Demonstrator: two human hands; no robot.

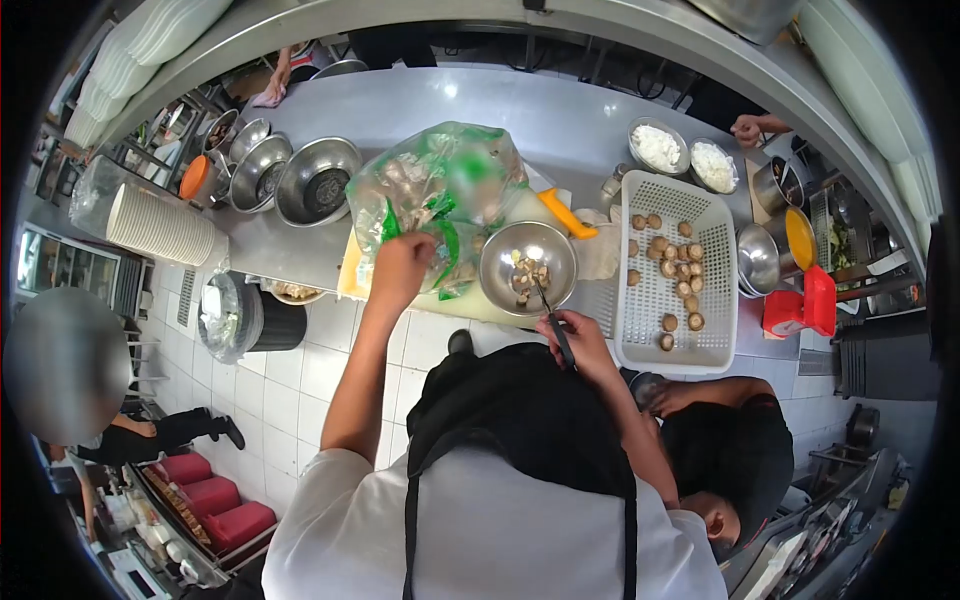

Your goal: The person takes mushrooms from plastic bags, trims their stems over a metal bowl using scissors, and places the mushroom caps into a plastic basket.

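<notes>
My left hand (402, 268) is at the near left of a clear plastic bag (475, 150) with green print, its fingers closed on the bag's green edge. Pale lumps show through the plastic; I cannot make out what they are. In my right hand (583, 342) is a black-handled knife (563, 345), its thin tip reaching down into a steel bowl (497, 285). Small brown and pale mushroom pieces (531, 272) lie in that bowl. To the right, a white perforated crate (630, 330) holds several whole brown mushrooms (683, 270).
A yellow handle (566, 214) sticks out beside the bag. Steel bowls (318, 180) stand at the left, two bowls of white food (657, 147) at the back right. A red scale (800, 310) is right of the crate. A co-worker (725, 440) bends close on my right.
</notes>
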